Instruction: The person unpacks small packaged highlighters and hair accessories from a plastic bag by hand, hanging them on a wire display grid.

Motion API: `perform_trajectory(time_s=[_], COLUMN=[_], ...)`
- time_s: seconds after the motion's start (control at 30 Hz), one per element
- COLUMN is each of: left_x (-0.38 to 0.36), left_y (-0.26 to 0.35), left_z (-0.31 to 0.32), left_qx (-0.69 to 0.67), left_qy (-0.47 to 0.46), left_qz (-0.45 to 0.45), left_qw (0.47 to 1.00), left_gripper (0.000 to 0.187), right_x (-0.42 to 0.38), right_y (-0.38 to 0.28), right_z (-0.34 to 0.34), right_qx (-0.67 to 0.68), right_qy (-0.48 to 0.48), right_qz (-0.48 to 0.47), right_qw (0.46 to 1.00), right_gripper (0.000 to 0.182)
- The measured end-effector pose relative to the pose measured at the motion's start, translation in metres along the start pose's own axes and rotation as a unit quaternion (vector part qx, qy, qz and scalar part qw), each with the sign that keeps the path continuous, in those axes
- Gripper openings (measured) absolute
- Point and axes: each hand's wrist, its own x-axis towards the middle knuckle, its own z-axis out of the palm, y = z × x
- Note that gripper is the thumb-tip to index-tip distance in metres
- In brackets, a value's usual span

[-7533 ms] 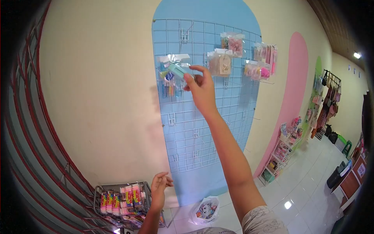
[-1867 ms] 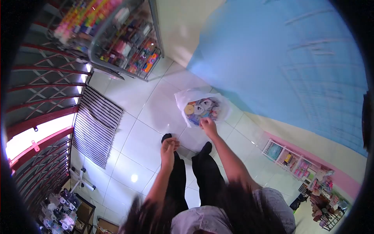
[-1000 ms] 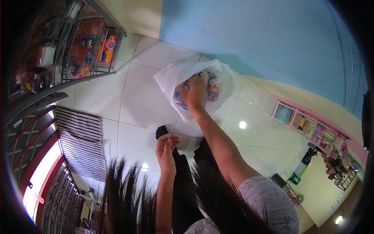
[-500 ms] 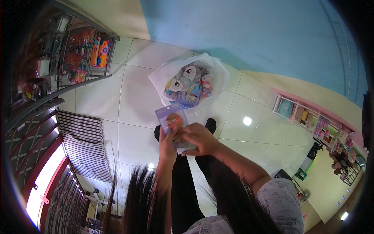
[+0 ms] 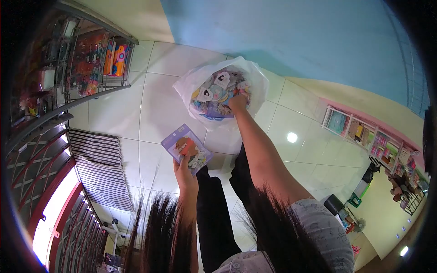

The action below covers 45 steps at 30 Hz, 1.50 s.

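Observation:
My left hand (image 5: 183,172) is closed on the lower edge of a flat clear packet (image 5: 175,140) with a purple border and a hang hole. A brown and orange figure and pale flower shapes show through its front. My right hand (image 5: 238,103) reaches into the open white plastic bag (image 5: 184,86) at its near right side. Its fingers are hidden among the packed goods. Several colourful packets fill the bag, among them white heart-shaped pieces (image 5: 205,94) with dark marks.
The bag stands on white floor tiles before a blue wall (image 5: 291,41). A wire rack (image 5: 98,63) of goods is at the left, above a striped mat (image 5: 102,168). White baskets (image 5: 359,132) line the right wall. My black-clad legs (image 5: 216,218) are below.
My right hand has let go of the packet and moved up into the bag. My left hand has shifted left and down with the packet, which is now tilted.

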Motion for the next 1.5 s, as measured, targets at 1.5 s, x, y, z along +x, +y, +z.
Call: perform_trajectory(time_s=[1.5], left_x=[-0.049], left_y=[0.016], left_z=[0.006], left_qx=[0.051], left_qy=[-0.046], left_qz=[-0.068], left_qw=[0.995], left_gripper=[0.039], right_x=[-0.179], right_y=[-0.017], right_z=[-0.161], right_qx=[0.306], right_qy=[-0.065], right_qz=[0.052], right_qw=[0.948], right_gripper=[0.06])
